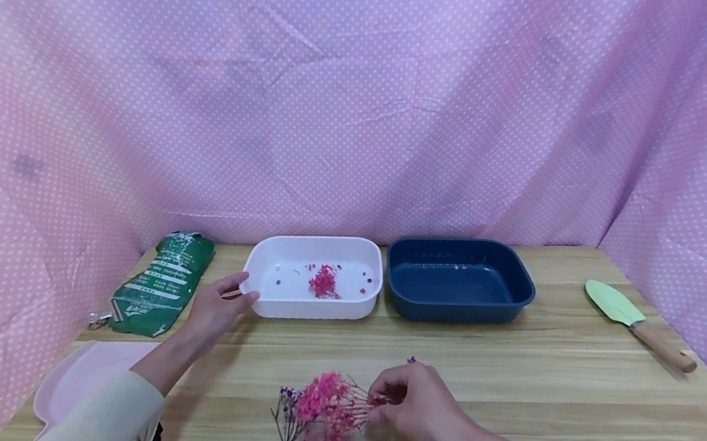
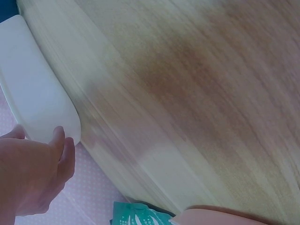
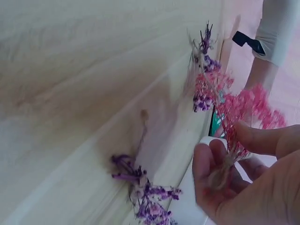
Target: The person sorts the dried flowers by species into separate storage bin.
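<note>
Item, pink dried-flower bunch [image 1: 326,403]: above the near part of the desk [image 1: 507,388], stems in the right hand [image 1: 418,405], fingers closed and clamped on them. Risk: brittle-looking stems may snap under a hard pinch; too loose a pinch could drop the bunch.

Item, purple dried-flower bunches [image 1: 290,428]: two on the desk, just below the pink heads. Risk: tangling or crushed florets if the right hand drags low. A further purple sprig [image 3: 152,201] lies near that hand, exposed to a knock from the wrist.

Item, white tray [image 1: 305,312]: holds a small pink sprig [image 1: 324,281] and scattered dark bits. Left hand [image 1: 219,307] at its left end, thumb and fingers gripping the rim. Risk: an uneven pull could tilt it and slide the contents.

Item, navy tray [image 1: 456,312]: just beside the white one; a rightward shove would likely knock them together.

Item, green packet [image 1: 162,283]: left of the left hand, within reach of a sleeve brush.
</note>
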`<state>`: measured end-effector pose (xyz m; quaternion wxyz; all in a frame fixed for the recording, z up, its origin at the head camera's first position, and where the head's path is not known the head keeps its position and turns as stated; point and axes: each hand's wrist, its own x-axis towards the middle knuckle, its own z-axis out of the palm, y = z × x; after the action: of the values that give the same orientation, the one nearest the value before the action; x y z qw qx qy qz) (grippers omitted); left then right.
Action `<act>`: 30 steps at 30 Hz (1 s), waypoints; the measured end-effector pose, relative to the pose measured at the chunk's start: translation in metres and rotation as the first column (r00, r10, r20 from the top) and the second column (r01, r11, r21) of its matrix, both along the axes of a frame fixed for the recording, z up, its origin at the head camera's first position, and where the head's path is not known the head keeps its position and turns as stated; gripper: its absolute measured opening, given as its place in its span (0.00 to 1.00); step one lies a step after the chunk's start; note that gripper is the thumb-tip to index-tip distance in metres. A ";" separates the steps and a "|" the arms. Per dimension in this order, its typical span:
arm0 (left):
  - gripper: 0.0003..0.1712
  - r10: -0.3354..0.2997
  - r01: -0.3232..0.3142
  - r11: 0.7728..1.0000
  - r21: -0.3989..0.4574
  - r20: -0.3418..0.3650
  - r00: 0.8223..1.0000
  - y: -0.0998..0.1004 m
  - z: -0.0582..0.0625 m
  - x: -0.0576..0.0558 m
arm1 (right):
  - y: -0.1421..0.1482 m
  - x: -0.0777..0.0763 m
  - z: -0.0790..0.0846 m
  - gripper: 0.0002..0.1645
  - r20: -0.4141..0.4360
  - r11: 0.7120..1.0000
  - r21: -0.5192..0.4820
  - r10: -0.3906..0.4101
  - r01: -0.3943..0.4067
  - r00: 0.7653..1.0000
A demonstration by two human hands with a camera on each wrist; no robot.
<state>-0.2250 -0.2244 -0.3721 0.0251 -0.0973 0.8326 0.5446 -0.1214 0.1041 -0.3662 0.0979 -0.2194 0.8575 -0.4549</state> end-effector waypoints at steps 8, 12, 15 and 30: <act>0.35 0.001 -0.001 1.000 0.010 0.004 1.000 -0.001 0.001 0.000 | 0.007 -0.003 -0.002 0.12 -0.205 0.962 0.273 0.076 -0.017 0.976; 0.35 -0.001 0.001 1.000 0.015 0.003 1.000 -0.001 0.001 0.000 | 0.011 -0.007 -0.003 0.10 -0.087 0.962 0.247 0.144 -0.119 0.986; 0.35 -0.002 0.001 1.000 0.017 0.008 1.000 0.000 0.001 0.000 | 0.013 -0.010 0.000 0.09 0.033 0.976 0.146 0.157 -0.160 0.987; 0.35 0.007 -0.007 1.000 0.012 0.017 1.000 0.002 0.003 0.000 | 0.016 -0.014 0.007 0.06 0.306 0.973 -0.223 0.123 -0.055 0.944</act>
<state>-0.2246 -0.2229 -0.3690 0.0307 -0.1048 0.8288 0.5487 -0.1356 0.1204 -0.3592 0.2314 -0.1912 0.7663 -0.5680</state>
